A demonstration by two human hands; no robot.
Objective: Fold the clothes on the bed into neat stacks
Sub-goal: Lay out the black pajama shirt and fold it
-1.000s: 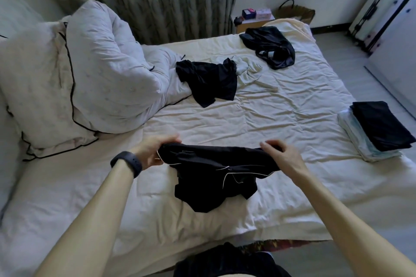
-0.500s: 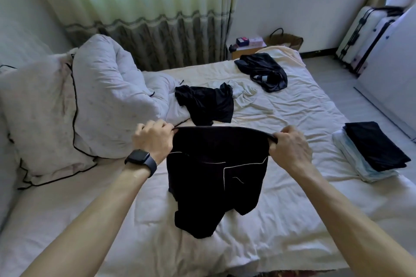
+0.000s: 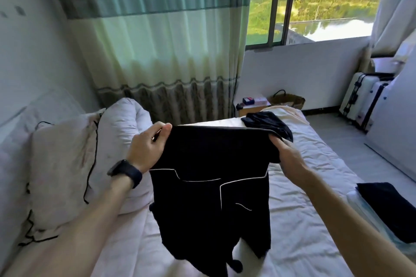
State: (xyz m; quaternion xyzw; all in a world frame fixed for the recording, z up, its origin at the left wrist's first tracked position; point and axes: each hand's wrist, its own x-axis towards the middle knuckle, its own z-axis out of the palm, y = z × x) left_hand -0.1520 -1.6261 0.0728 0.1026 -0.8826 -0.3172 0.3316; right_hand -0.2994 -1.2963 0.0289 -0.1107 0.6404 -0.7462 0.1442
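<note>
A black garment with thin white piping (image 3: pixel 209 186) hangs in the air over the bed (image 3: pixel 304 231), stretched between both hands. My left hand (image 3: pixel 148 146), with a dark watch on the wrist, pinches its top left corner. My right hand (image 3: pixel 286 155) grips the top right corner. The lower part dangles down to the sheet. Another crumpled black garment (image 3: pixel 270 123) lies at the far end of the bed, partly hidden behind the held one. A folded stack, black on top of light blue (image 3: pixel 387 213), sits at the bed's right edge.
Pillows and a bunched white duvet (image 3: pixel 74 159) fill the left side of the bed. Beyond the bed's far end stand a small bedside table with boxes (image 3: pixel 252 105) and a woven basket (image 3: pixel 288 100). Suitcases (image 3: pixel 364 99) stand by the right wall. Curtains and a window are behind.
Both hands have lifted the black garment from the sheet up into the air, letting it unfurl and hang. The head has tilted upward, bringing the window into view.
</note>
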